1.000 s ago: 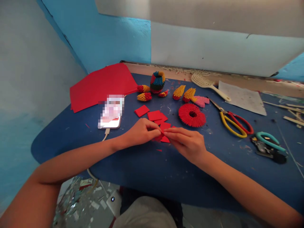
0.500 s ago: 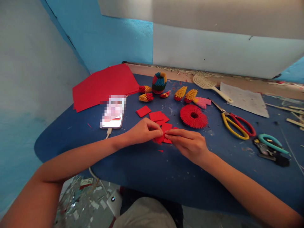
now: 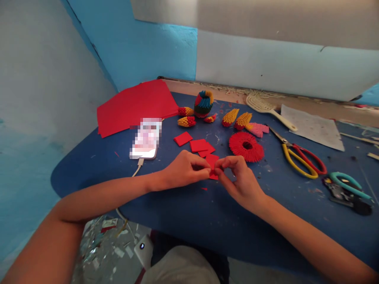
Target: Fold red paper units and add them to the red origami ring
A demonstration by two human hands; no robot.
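Over the front of a blue table, my left hand and my right hand meet fingertip to fingertip. Both are closed in a pinch on a small piece of red paper, which the fingers hide almost fully. Right behind the fingertips lies a red paper rectangle, with more red paper pieces overlapping farther back and another red rectangle to their left. A spiky red ring of folded paper lies beyond my right hand. Near the table front rests a tiny red scrap.
Large red sheets and a plugged-in phone lie left. Behind stand a folded-paper vase and several yellow-red paper pieces. Scissors, a cutter-like tool with teal handle, a hairbrush and white paper are right.
The view has shifted slightly, so everything sits a little farther right. My right fingers have curled from stretched to bent, and the red piece between the hands shows less than before.
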